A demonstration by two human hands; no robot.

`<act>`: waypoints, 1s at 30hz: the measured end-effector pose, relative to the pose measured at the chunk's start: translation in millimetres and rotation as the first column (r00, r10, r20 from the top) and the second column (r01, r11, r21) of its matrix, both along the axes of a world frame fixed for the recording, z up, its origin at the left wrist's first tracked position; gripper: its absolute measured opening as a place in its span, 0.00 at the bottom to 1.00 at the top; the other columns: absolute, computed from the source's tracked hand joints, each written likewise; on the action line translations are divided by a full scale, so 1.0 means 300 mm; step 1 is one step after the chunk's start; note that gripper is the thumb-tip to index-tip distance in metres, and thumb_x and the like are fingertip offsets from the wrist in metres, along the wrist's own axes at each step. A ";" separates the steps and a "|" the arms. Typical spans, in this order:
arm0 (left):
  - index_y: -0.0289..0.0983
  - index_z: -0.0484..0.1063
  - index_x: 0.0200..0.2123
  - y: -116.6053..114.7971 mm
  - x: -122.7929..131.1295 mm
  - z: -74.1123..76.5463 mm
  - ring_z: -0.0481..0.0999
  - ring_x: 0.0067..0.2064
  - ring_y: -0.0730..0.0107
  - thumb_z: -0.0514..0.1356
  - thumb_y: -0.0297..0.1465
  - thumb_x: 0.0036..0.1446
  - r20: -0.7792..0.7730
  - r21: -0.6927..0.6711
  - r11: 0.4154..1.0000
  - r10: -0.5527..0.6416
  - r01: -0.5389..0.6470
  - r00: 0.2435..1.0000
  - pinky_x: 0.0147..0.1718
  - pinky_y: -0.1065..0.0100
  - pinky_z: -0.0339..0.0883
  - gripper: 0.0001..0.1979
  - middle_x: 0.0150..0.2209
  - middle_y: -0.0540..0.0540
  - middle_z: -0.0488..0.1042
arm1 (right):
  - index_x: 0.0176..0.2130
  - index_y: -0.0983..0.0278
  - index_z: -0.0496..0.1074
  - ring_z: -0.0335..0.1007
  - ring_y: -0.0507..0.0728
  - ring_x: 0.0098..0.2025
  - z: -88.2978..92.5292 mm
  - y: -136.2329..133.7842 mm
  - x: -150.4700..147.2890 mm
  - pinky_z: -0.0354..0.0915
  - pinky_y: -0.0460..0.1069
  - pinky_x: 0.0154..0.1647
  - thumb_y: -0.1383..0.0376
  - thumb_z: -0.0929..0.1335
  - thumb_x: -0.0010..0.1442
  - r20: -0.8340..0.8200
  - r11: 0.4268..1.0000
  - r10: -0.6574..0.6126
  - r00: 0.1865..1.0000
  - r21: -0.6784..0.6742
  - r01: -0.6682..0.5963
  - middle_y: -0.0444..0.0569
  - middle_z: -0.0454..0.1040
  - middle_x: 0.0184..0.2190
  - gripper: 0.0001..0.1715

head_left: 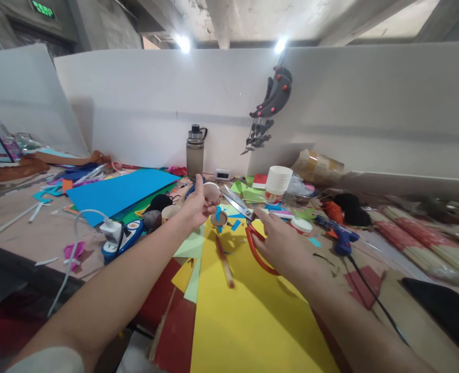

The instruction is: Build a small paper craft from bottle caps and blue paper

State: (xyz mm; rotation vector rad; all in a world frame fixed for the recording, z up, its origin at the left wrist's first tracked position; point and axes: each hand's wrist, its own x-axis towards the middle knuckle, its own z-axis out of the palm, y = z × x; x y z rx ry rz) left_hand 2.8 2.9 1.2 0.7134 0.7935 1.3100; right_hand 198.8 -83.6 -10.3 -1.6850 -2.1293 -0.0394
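Observation:
My left hand (196,205) is closed around a small round light-brown piece (212,192), held up above the table. My right hand (280,242) grips red-handled scissors (242,211), fingers through the loops, blades pointing up and left toward the left hand's piece. Below both hands lies a large yellow sheet of paper (253,316) with a pencil (225,262) on it. A small brown disc with a blue shape (218,217) rests just under the scissors' blades.
A blue sheet (120,191), a grey water bottle (195,151), a stack of white paper cups (278,182), a blue glue gun (340,235) with its cord, a white charger (111,230), red paper (177,321) and many paper scraps cover the table. White panels stand behind.

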 end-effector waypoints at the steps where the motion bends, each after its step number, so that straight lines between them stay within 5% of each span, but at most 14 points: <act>1: 0.34 0.66 0.25 -0.004 0.002 0.000 0.66 0.20 0.79 0.60 0.58 0.49 -0.007 0.019 0.999 -0.031 0.031 0.999 0.11 0.79 0.46 0.30 0.23 0.45 0.70 | 0.59 0.62 0.65 0.73 0.62 0.40 -0.005 0.009 0.009 0.60 0.50 0.33 0.61 0.64 0.62 0.044 0.999 -0.022 0.999 0.025 0.021 0.56 0.75 0.43 0.27; 7: 0.36 0.66 0.30 -0.014 -0.003 -0.011 0.66 0.22 0.79 0.67 0.54 0.43 -0.091 0.149 0.988 -0.027 0.040 0.996 0.12 0.80 0.44 0.28 0.26 0.49 0.69 | 0.61 0.63 0.64 0.73 0.62 0.44 -0.007 0.023 0.026 0.59 0.49 0.34 0.62 0.64 0.62 0.118 0.998 -0.020 0.993 0.062 0.012 0.57 0.75 0.46 0.28; 18: 0.37 0.65 0.28 -0.027 0.001 -0.008 0.64 0.19 0.79 0.67 0.54 0.44 -0.118 0.206 0.976 -0.049 0.073 0.992 0.12 0.79 0.40 0.27 0.23 0.51 0.68 | 0.59 0.62 0.66 0.72 0.59 0.36 -0.019 0.027 0.029 0.53 0.49 0.29 0.61 0.63 0.64 0.122 0.997 -0.005 0.993 0.074 -0.004 0.53 0.77 0.39 0.25; 30: 0.36 0.64 0.25 -0.028 0.009 -0.023 0.64 0.15 0.79 0.63 0.58 0.45 -0.197 0.238 0.970 0.008 0.040 0.980 0.11 0.77 0.44 0.29 0.20 0.51 0.68 | 0.60 0.59 0.66 0.75 0.60 0.38 -0.029 0.030 0.033 0.57 0.49 0.30 0.60 0.63 0.64 0.177 0.992 -0.021 0.984 0.122 -0.001 0.53 0.78 0.44 0.26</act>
